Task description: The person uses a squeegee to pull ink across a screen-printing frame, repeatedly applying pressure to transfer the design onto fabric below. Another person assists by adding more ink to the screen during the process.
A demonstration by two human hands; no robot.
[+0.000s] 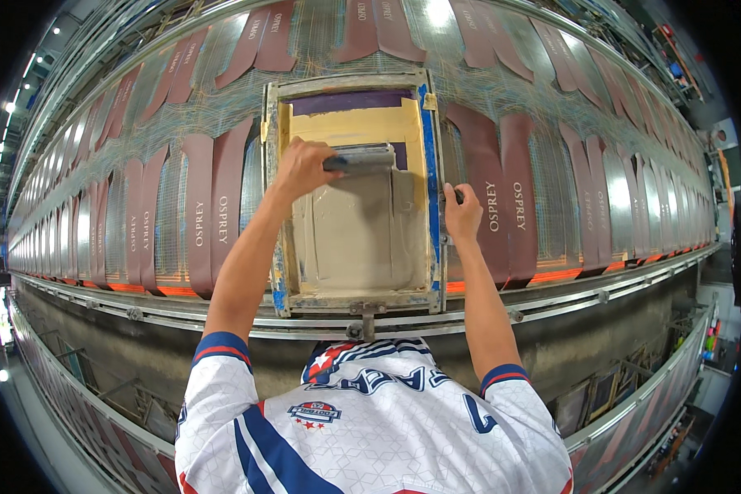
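Note:
In front of me a rectangular printing screen (346, 81) lies flat, its frame edged with yellow and blue tape. Greyish-beige ink (346, 239) covers much of the mesh. My left hand (302, 171) is closed around one end of a squeegee (369, 158), whose blade spans part of the screen near its far side. The far edge of the ink is by the blade. At the frame's right side, my right hand (464, 214) has its fingers curled around a small dark handle (459, 195), partly hidden by the fingers.
Maroon fabric pieces (490, 189) with pale lettering lie in rows along the long table, to both sides and beyond the screen. A metal rail (552, 305) runs along the table's near edge, with a bracket (367, 317) at the screen. Behind me stands another long table (634, 403).

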